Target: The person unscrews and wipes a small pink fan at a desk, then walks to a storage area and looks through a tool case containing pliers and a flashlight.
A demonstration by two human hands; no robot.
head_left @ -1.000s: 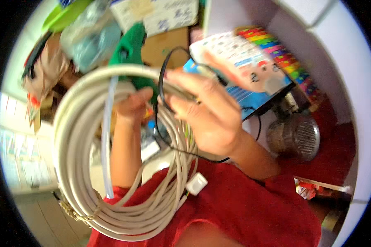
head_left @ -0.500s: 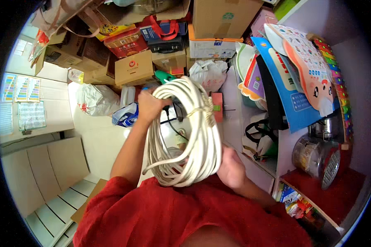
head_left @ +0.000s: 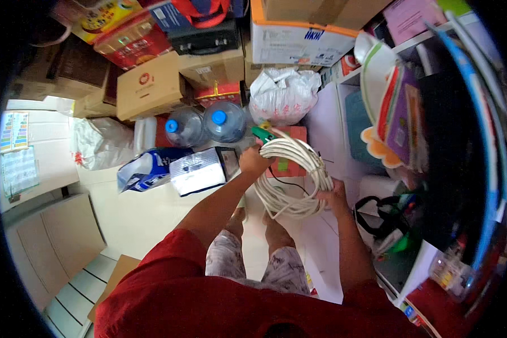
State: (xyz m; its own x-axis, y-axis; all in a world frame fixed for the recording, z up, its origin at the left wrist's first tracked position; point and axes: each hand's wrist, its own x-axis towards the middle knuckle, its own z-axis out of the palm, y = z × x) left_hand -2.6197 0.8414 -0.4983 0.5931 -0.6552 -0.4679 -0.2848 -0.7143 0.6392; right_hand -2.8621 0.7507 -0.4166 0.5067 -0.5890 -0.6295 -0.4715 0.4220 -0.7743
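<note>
A thick coil of white cable (head_left: 292, 150) hangs before me at arm's length, above the floor. My left hand (head_left: 254, 160) is closed round its left side, beside a green piece (head_left: 262, 134) whose kind I cannot make out. At the coil's right edge, my right hand (head_left: 333, 197) grips the strands with bent fingers. A thin black cord (head_left: 289, 183) crosses the coil's open middle. Behind the coil lies a flat red box (head_left: 299, 134), partly covered by it.
Two clear water jugs (head_left: 224, 125) with blue caps stand beyond my left hand, near a silver bag (head_left: 198, 173). A white plastic bag (head_left: 284, 97) and cardboard boxes (head_left: 149, 90) are stacked behind. Shelves at the right hold children's boards (head_left: 397, 127) and a black strap (head_left: 372, 211).
The coil has moved down and away from my chest, to the right, with both hands. My right hand's fingers now close on its edge. The view has shifted, showing the jugs and my legs.
</note>
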